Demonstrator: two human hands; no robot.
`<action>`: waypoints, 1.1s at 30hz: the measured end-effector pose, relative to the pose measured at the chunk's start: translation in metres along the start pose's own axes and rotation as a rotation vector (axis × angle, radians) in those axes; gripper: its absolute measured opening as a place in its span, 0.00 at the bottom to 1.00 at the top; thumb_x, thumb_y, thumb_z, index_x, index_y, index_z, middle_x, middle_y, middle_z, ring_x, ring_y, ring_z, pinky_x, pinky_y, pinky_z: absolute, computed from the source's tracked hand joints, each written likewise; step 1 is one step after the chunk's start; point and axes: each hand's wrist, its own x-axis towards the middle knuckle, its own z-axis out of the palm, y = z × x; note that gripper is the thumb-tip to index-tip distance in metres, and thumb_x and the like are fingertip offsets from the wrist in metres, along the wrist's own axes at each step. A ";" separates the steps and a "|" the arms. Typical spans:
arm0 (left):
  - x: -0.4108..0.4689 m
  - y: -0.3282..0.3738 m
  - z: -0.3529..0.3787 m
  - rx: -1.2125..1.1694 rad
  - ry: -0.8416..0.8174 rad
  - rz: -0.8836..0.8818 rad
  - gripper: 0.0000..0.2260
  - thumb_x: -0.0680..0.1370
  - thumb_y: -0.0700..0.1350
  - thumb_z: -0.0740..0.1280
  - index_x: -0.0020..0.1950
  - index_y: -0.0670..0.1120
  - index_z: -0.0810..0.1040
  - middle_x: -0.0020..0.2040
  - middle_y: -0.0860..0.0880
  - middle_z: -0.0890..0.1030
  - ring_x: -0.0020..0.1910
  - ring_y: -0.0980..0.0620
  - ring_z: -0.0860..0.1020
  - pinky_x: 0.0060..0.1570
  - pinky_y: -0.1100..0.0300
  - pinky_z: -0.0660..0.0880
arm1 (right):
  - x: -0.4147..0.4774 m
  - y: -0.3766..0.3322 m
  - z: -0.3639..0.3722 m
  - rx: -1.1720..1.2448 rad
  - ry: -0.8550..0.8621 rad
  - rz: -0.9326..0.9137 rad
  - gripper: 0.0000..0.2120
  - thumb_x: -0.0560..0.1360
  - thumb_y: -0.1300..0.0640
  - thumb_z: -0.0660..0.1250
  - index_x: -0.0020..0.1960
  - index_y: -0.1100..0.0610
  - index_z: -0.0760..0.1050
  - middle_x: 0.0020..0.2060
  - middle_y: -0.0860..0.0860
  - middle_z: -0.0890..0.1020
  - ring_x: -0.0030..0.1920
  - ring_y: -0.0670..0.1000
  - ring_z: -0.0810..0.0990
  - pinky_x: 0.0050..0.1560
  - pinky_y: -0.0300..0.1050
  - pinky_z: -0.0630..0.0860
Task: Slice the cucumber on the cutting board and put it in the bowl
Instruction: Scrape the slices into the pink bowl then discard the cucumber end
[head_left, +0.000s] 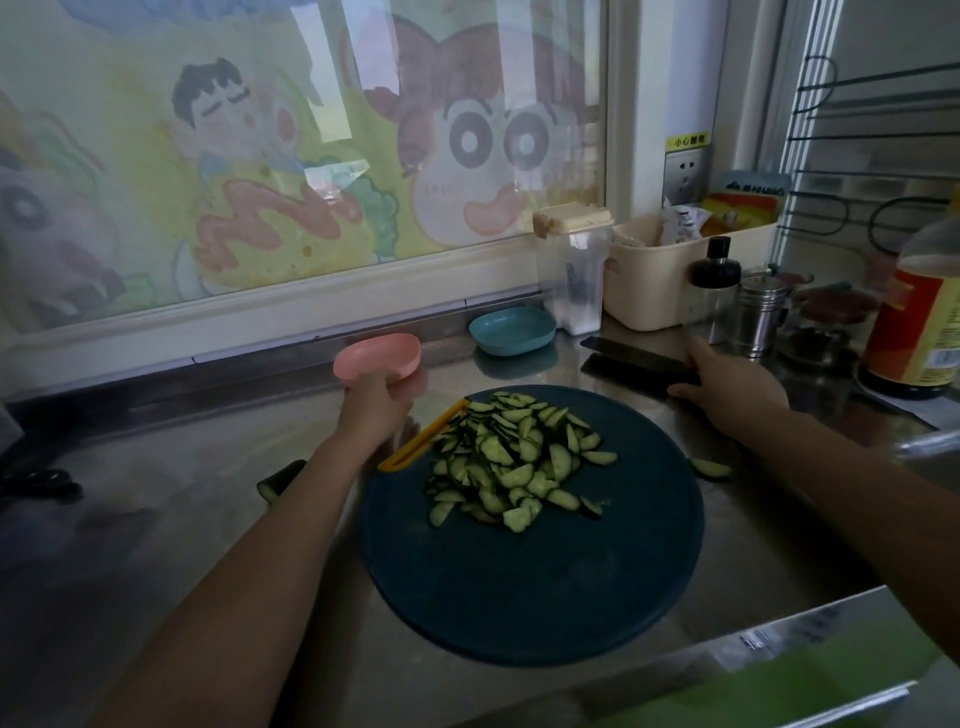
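The knife (631, 358) lies on the counter (208, 493) behind the board (545, 597); its handle is hidden under the right hand (730, 387), whose fingers curl round it. The left hand (371, 410) grips the near rim of the pink bowl (376, 356). The cucumber slices (514, 462) sit heaped on the board, one stray slice (709, 467) on the counter to its right. A cucumber end (275, 483) is half hidden by the left arm (291, 530). A blue bowl (511, 330) stands behind, and the jars (826, 322) at right are blurred
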 end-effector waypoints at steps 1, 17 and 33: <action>0.004 0.000 0.001 0.037 0.032 0.022 0.16 0.77 0.43 0.66 0.64 0.40 0.74 0.57 0.43 0.77 0.55 0.44 0.75 0.49 0.56 0.71 | -0.001 -0.001 0.002 -0.001 0.015 0.010 0.13 0.76 0.48 0.65 0.49 0.54 0.63 0.42 0.55 0.77 0.41 0.56 0.75 0.38 0.47 0.71; 0.001 0.022 0.002 0.230 -0.045 -0.163 0.19 0.79 0.57 0.60 0.47 0.41 0.77 0.39 0.44 0.77 0.42 0.44 0.76 0.46 0.55 0.71 | -0.012 -0.029 -0.014 -0.098 -0.035 0.067 0.12 0.77 0.56 0.61 0.58 0.62 0.70 0.56 0.60 0.73 0.54 0.57 0.73 0.52 0.48 0.73; -0.062 0.024 -0.031 0.245 -0.333 -0.312 0.13 0.79 0.41 0.62 0.59 0.35 0.76 0.56 0.38 0.80 0.55 0.41 0.80 0.47 0.55 0.77 | -0.023 -0.075 -0.036 0.402 -0.578 0.400 0.12 0.80 0.53 0.59 0.54 0.63 0.65 0.39 0.58 0.71 0.33 0.53 0.70 0.29 0.44 0.67</action>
